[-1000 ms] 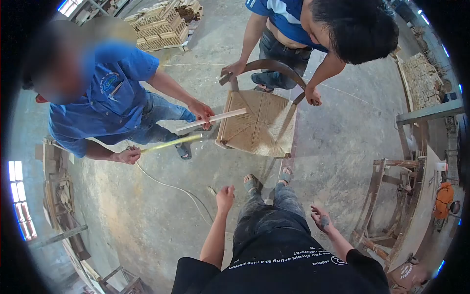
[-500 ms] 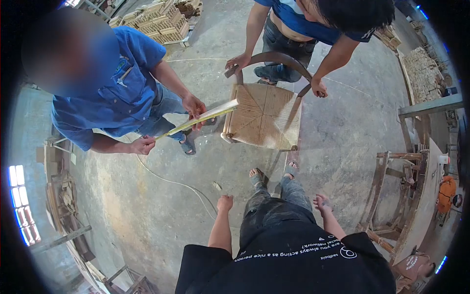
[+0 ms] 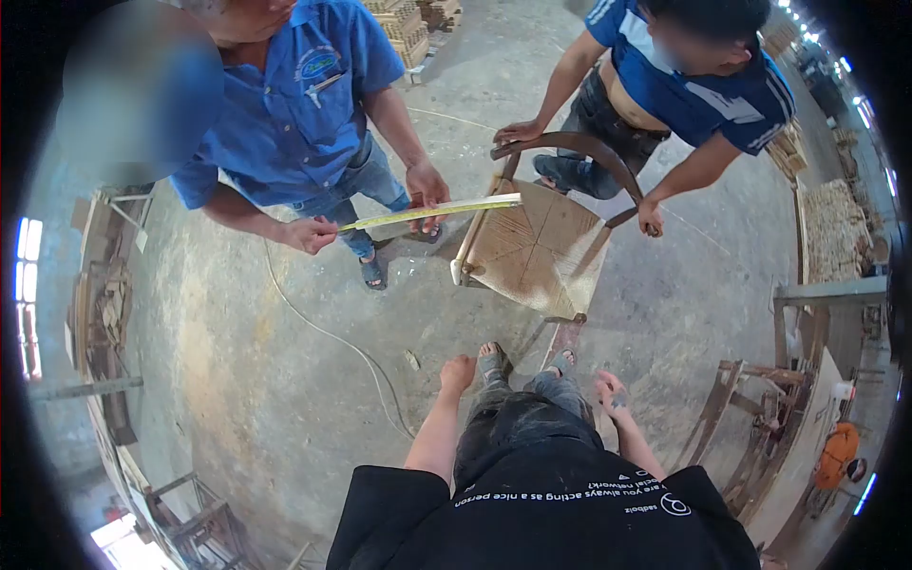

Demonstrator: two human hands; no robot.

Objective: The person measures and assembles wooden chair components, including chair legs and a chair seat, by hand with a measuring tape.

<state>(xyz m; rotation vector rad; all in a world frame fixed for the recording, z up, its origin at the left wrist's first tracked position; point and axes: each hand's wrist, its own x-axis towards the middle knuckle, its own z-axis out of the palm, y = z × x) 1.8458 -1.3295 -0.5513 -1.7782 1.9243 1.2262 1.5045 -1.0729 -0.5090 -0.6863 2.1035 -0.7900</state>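
Far left: racks of timber (image 3: 104,313) along the wall; a thin cable (image 3: 332,337) runs across the concrete floor (image 3: 237,380).

Upper left: a person in a blue shirt (image 3: 285,104) holds a yellow measuring tape (image 3: 427,211) stretched between both hands, one hand (image 3: 312,235) at its left end, the other (image 3: 427,185) gripping near the middle. The tape's right end reaches over the left edge of the chair.

Centre: a wooden chair (image 3: 537,247) with a woven seat and a curved back rail stands on the floor, just ahead of the wearer's sandalled feet (image 3: 492,359).

Wearer's left hand (image 3: 458,373): hangs low beside the left leg, fingers curled loosely inward, holding nothing. It is apart from the chair, nearest to the left foot.

Wearer's right hand (image 3: 611,394): hangs beside the right leg, fingers loosely spread, empty. A dark mark shows on its back. Apart from the chair.

Upper right: a second person in a blue striped shirt (image 3: 703,85) leans over the chair, one hand (image 3: 518,133) on the left end of the back rail, the other (image 3: 651,218) at the right end.

Far right: unfinished chair frames (image 3: 750,427) and stacked wood (image 3: 831,228).
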